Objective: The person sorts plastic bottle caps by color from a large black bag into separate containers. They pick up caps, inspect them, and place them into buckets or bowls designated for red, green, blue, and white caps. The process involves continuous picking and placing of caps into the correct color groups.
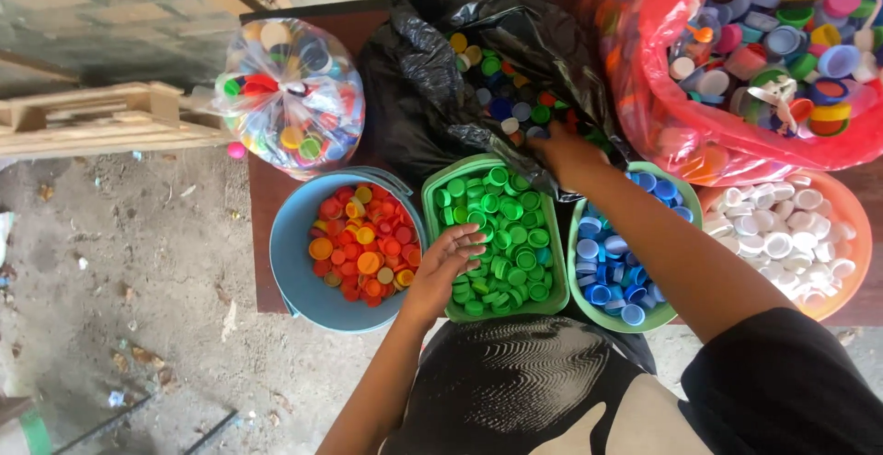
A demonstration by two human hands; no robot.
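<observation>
Left hand (448, 257) grip apart over green caps (501, 234), right hand (566, 153) in black bag (432, 96), fingertips hidden, grip unclear

Landmark for you: blue bucket (290, 234), holding red and orange caps (363, 243), on the brown table (265, 199). Clear bag of mixed caps (292, 96) just behind the bucket. Wooden pallet (92, 119) behind and left of it, on the dirt ground (138, 262). Well right of the bucket: round green bowl (644, 322) of blue caps (607, 271), then orange bowl (857, 225) of white caps (782, 234). Red bag (662, 124) far right, behind.
</observation>
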